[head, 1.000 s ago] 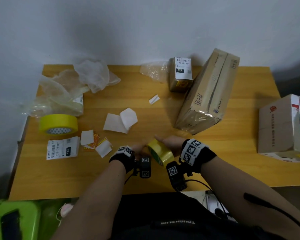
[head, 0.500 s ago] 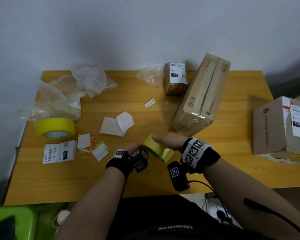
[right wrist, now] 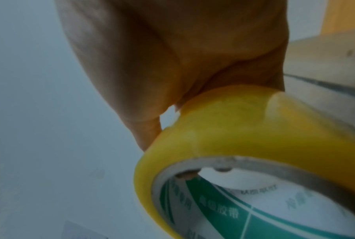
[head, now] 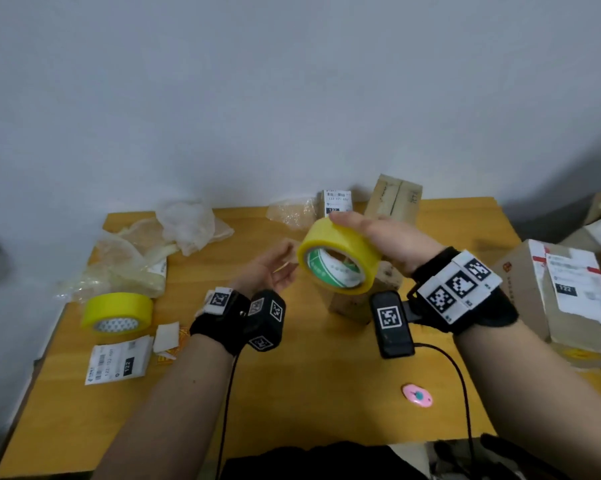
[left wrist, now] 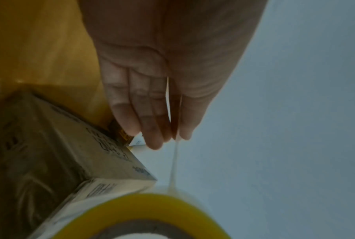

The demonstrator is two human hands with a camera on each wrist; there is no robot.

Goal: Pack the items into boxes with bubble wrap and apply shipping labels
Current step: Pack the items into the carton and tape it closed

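Note:
My right hand grips a yellow tape roll with a green and white core, held up above the table; the roll fills the right wrist view. To its left, my left hand pinches the loose tape end between thumb and fingers, and a thin strip runs from them to the roll. Behind the hands lies a long cardboard box, partly hidden by the roll. A loose shipping label lies at the front left of the wooden table.
A second yellow tape roll sits at the left, beside crumpled plastic wrap. A small labelled box stands at the back. A labelled carton sits at the right edge. A pink object lies near the front.
Both hands have lifted the tape roll off the table, up and away from me. The left hand now holds the tape end a little apart from the roll.

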